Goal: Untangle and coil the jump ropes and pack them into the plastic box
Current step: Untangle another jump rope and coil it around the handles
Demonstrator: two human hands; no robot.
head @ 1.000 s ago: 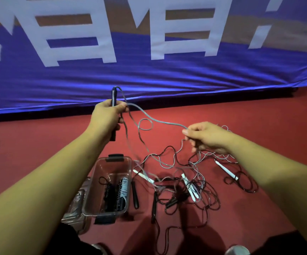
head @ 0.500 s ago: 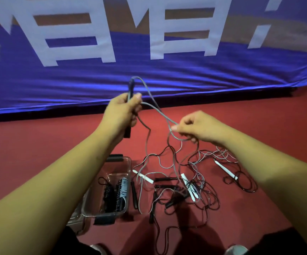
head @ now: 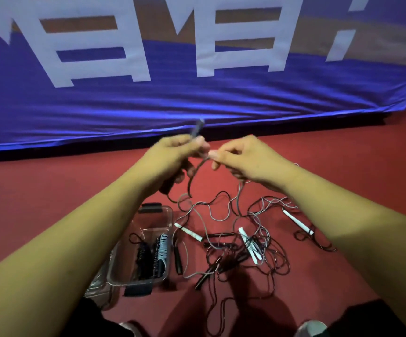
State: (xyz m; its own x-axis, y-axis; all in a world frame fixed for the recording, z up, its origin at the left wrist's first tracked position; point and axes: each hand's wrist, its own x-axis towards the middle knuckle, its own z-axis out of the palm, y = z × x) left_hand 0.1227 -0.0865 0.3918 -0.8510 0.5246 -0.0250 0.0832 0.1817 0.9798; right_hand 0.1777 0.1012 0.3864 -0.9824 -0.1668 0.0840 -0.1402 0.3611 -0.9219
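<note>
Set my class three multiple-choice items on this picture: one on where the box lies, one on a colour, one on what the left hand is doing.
1. Where does the box lie?
A) left of the tangle
B) right of the tangle
C) on top of the tangle

2. What colour is the floor?
A) green
B) red
C) white

3. What is the left hand doing?
A) lying flat on the floor
B) lifting the box
C) gripping a dark handle

Answers:
1 A: the box stands beside the tangle's left edge.
2 B: the bare floor round the tangle is red.
3 C: the hand is curled round the handle, raised above the floor.
</note>
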